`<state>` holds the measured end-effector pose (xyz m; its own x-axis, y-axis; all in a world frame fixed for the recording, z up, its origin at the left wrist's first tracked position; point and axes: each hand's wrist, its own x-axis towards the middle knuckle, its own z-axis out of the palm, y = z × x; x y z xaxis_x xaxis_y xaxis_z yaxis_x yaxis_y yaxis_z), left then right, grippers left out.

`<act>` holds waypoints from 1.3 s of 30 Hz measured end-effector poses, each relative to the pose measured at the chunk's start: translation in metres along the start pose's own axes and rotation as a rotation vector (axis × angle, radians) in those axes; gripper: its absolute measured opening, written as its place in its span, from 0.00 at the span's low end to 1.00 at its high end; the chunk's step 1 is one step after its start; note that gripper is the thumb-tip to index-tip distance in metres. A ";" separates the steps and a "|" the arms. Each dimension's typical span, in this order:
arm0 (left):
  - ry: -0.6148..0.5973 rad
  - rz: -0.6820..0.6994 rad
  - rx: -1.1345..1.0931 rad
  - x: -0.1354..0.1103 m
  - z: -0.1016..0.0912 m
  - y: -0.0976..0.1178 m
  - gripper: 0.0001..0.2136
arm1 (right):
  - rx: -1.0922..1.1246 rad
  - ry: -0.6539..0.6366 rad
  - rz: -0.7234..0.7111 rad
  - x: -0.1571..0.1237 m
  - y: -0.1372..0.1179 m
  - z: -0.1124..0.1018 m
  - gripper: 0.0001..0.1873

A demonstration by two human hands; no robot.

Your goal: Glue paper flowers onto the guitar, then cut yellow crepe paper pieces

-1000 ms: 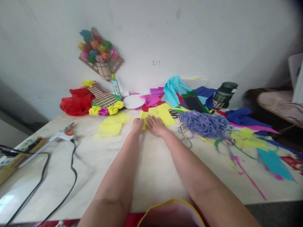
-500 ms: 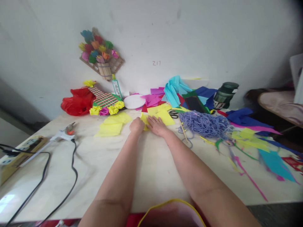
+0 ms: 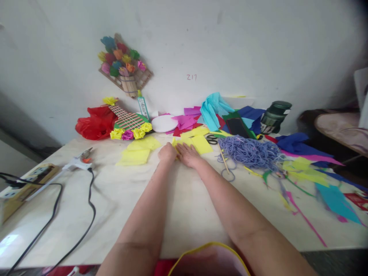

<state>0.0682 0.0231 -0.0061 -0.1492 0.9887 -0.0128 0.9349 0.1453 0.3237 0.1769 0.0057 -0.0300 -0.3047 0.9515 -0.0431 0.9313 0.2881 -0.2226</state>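
Observation:
Both my arms reach forward over the pale table. My left hand (image 3: 167, 153) is closed at the left edge of a sheet of yellow crepe paper (image 3: 202, 144), gripping it. With fingers stretched flat, my right hand (image 3: 187, 155) presses on the same paper just beside the left one, covering part of it. More yellow sheets (image 3: 135, 153) lie left of my hands. Black-handled scissors (image 3: 211, 138) rest at the right end of the paper, their blades hidden.
To the right lies a heap of purple yarn (image 3: 248, 153) with a thin stick (image 3: 223, 156). A hot glue gun (image 3: 77, 163) and power strip (image 3: 28, 182) with cables sit at left. At the back stand a flower-trimmed stick craft (image 3: 128, 119), a white disc (image 3: 164, 124) and a dark green jar (image 3: 274, 117).
My right hand has slid slightly left across the yellow paper, closer to my left hand. Less of the paper shows between the hands. The view has shifted a little.

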 end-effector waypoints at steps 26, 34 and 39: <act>0.137 0.015 0.064 -0.010 0.002 0.000 0.12 | -0.036 -0.011 -0.003 0.003 0.002 0.002 0.31; 0.184 0.047 0.065 -0.012 0.001 0.001 0.14 | -0.038 -0.010 -0.005 0.002 0.000 0.001 0.31; 0.170 0.099 0.090 -0.015 0.000 0.005 0.14 | -0.035 -0.012 -0.002 0.004 0.002 0.003 0.30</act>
<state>0.0747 0.0085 -0.0045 -0.1007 0.9790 0.1774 0.9715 0.0583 0.2298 0.1765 0.0101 -0.0334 -0.3087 0.9496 -0.0549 0.9371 0.2937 -0.1886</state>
